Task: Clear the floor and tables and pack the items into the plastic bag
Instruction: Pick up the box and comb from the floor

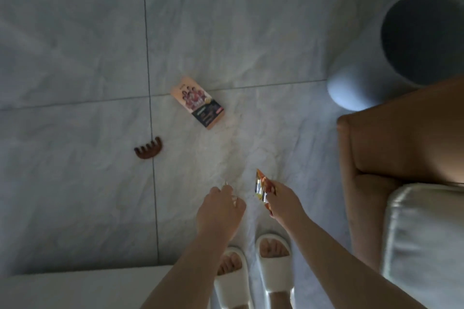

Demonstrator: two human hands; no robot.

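We look straight down at a pale marble-tiled floor (75,32), with two bare arms reaching forward from the bottom of the view.

Our right hand (283,198) is pinched shut on a small orange and yellow snack packet (263,188). The packet is seen nearly edge-on, its long axis running from the grip up and a little to the left, with the free end pointing away from us. The right forearm comes in from the lower right, and the back of the hand faces up.

Our left hand (221,211) sits just left of the right one, close but not touching. Its fingers are curled loosely inward around something thin and pale that pokes out at the fingertips; we cannot tell what it is or how firmly the grip holds it. The left forearm rises from the bottom centre.

Ahead of both hands and slightly left, a flat printed box (198,103) lies face-up on the floor, its long axis slanting from upper left to lower right. Further left of the hands, nearer to us than the box, a brown hair claw clip (148,152) rests teeth-up across a tile seam.

Below the hands are two feet in white slippers (251,271). To the right stand a tan cushioned seat (401,138) and, beyond it, a round grey bin (371,70).
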